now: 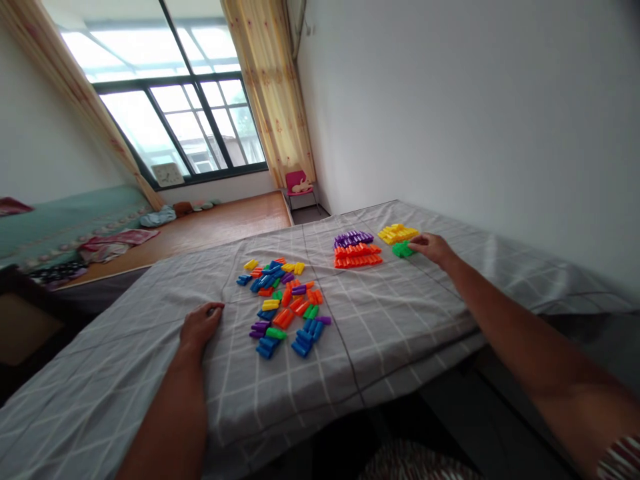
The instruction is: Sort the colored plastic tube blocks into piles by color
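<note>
You see a grey cloth with a white check pattern [410, 320], green plastic blocks [401, 250], yellow plastic blocks [397, 233], orange block rows [357, 256], and purple blocks [353, 238].

We see a bed with a grey checked sheet [410, 320]. Our right hand [434, 248] touches the small green plastic blocks [402, 250], just beside a yellow block group [397, 233] and orange and purple rows [357, 251]. Our left hand [200, 327] lies flat on the sheet, near the mixed pile of coloured plastic blocks [285, 303].
</note>
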Motion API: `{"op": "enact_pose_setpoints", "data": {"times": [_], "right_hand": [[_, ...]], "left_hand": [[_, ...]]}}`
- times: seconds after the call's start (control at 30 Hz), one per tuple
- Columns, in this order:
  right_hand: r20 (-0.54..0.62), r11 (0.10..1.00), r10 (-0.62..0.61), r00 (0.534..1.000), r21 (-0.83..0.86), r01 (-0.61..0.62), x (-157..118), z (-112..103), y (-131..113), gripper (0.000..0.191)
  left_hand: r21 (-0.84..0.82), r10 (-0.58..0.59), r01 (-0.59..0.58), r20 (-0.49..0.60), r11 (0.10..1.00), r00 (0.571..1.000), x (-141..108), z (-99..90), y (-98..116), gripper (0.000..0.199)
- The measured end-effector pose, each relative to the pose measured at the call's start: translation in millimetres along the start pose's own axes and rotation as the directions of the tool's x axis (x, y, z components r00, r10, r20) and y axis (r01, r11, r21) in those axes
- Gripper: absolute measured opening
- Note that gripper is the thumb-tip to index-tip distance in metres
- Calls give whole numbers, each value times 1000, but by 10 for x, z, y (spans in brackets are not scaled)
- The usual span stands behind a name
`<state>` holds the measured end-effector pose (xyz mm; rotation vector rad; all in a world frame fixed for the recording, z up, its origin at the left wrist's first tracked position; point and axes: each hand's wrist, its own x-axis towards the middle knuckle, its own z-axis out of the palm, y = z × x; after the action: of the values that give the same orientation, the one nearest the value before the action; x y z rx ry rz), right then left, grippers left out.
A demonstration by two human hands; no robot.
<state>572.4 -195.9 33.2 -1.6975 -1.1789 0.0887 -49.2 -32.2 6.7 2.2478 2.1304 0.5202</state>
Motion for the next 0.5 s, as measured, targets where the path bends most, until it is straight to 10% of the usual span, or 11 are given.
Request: {"op": "enact_pose_setpoints", "data": {"times": [0.13, 0.5], "right_hand": [[11, 996, 47, 999, -80, -46, -97, -286, 280, 16], [-25, 889, 66, 997, -452, -70, 104, -71, 516, 20]], "left_hand": [[12, -7, 7, -4, 1000, 1000, 4, -6, 6, 36], [26, -4, 4, 4, 1000, 1000, -23, -26, 32, 37]]}}
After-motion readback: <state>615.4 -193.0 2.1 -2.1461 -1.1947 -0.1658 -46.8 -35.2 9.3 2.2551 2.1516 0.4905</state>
